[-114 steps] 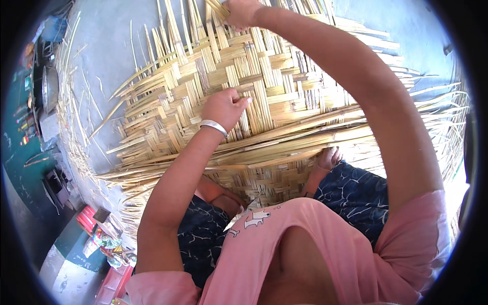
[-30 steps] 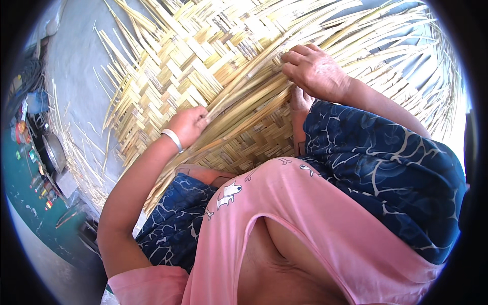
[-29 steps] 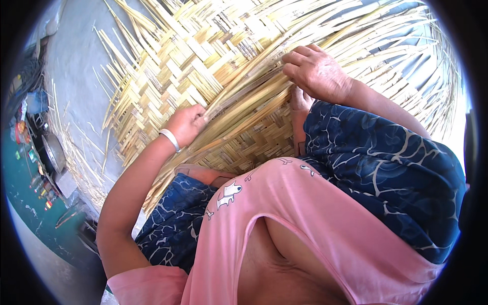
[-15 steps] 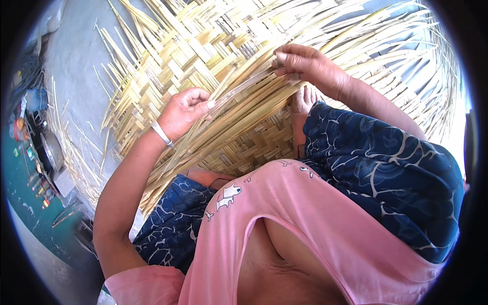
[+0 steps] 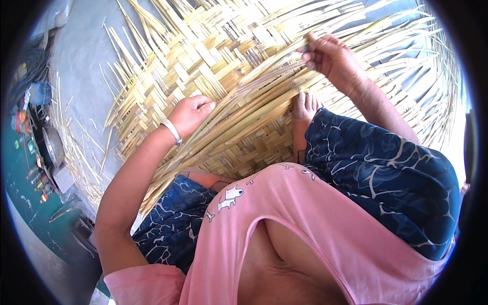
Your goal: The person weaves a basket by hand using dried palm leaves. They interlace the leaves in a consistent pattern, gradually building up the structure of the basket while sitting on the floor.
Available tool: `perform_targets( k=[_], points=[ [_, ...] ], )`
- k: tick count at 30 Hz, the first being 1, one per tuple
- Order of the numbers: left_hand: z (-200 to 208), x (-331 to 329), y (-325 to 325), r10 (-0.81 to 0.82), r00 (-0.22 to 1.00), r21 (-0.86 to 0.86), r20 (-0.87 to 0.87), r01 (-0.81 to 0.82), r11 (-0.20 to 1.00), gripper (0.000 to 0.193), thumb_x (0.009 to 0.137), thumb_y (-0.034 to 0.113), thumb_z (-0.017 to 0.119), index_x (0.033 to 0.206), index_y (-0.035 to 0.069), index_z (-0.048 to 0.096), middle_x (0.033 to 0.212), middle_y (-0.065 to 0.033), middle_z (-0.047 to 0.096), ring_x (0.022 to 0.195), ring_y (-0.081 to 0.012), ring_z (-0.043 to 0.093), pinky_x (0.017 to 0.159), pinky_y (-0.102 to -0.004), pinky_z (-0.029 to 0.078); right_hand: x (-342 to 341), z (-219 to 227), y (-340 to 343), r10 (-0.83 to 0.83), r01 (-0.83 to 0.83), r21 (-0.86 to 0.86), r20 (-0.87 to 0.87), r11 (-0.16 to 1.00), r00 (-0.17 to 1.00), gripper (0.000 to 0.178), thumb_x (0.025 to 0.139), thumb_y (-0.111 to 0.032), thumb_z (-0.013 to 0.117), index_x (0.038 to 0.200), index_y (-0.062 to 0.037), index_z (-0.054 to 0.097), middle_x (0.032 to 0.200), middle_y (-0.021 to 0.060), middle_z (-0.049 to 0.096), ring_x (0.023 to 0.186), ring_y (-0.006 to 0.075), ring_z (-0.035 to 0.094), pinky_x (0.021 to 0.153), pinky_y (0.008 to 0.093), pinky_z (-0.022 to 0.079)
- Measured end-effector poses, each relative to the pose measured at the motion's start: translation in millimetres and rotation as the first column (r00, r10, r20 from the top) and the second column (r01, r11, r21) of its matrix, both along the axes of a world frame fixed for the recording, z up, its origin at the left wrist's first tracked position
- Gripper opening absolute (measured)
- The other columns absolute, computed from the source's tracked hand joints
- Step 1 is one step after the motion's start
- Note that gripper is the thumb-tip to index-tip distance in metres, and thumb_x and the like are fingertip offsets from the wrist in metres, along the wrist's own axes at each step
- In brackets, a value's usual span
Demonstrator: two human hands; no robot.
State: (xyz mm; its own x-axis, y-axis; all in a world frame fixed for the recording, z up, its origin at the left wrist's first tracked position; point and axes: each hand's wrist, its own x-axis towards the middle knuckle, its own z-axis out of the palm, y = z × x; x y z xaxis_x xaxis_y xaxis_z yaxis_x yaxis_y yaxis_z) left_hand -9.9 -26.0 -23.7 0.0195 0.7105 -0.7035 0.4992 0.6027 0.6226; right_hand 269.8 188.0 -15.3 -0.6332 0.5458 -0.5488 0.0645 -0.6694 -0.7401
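A large mat of woven split-bamboo or reed strips (image 5: 203, 76) lies in front of me, its loose strip ends fanning out. My left hand (image 5: 192, 115), with a pale bangle (image 5: 171, 132) at the wrist, is closed at the bundle of long strips (image 5: 244, 114) along the mat's near folded edge; thumb and fingers appear to pinch a strip there. Farther right and higher, my right hand (image 5: 331, 62) has curled fingers, slightly blurred, that seem to pinch the far end of a thin strip (image 5: 277, 71) running between both hands.
My bare foot (image 5: 306, 104) stands at the folded edge, beside the dark blue patterned cloth (image 5: 376, 162) over my legs. Loose strips spread right (image 5: 422, 66). At the left, a metal pan (image 5: 53, 145) and small colourful items lie near a green surface (image 5: 30, 198).
My right hand has moved up and to the right, away from the left hand. My left hand has shifted slightly right, and its fingers are more tightly closed.
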Motion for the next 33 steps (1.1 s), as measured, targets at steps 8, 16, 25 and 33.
perform_targets(
  k=[8,16,25,33],
  points=[
    [5,16,13,-0.002,0.999,0.194,0.037,-0.005,0.981,0.031,0.089,0.03,0.056,0.087,-0.001,0.058,0.071,-0.0134,0.058,0.067,-0.0204,0.057,0.064,-0.0324,0.045,27,32,83,-0.238,0.28,0.237,-0.191,0.93,0.952,0.016,0.092,-0.016,0.053,0.098,-0.0008,0.056,0.086,0.007,0.062,0.079,0.0142,0.062,0.07,0.0273,0.051],
    [20,-33,-13,0.184,0.958,-0.173,0.222,-0.147,0.974,0.027,0.088,0.028,0.061,0.081,0.002,0.057,0.075,-0.0026,0.06,0.067,-0.0092,0.059,0.061,-0.0227,0.049,85,25,235,-0.381,0.432,0.466,-0.203,0.772,0.902,0.013,0.09,-0.011,0.054,0.096,-0.0005,0.058,0.083,0.0081,0.062,0.073,0.0155,0.061,0.065,0.0264,0.051],
    [39,-27,21,0.286,0.953,-0.031,0.097,-0.285,0.958,0.027,0.087,0.029,0.062,0.081,0.002,0.062,0.067,-0.0018,0.058,0.056,-0.0062,0.053,0.049,-0.0207,0.045,72,-10,204,-0.406,0.168,0.504,0.411,0.848,0.816,0.027,0.088,-0.028,0.056,0.105,-0.0077,0.058,0.091,0.0027,0.065,0.075,0.0117,0.059,0.068,0.024,0.047],
    [11,40,37,0.381,0.894,0.029,0.236,-0.399,0.917,0.024,0.089,0.025,0.06,0.094,0.002,0.063,0.061,0.0005,0.055,0.052,-0.0062,0.051,0.047,-0.0221,0.042,-30,14,25,0.032,-0.551,0.789,0.58,-0.27,0.814,0.025,0.083,-0.02,0.062,0.103,-0.0059,0.058,0.099,0.0089,0.06,0.091,0.0231,0.06,0.08,0.0348,0.05]
  ],
)
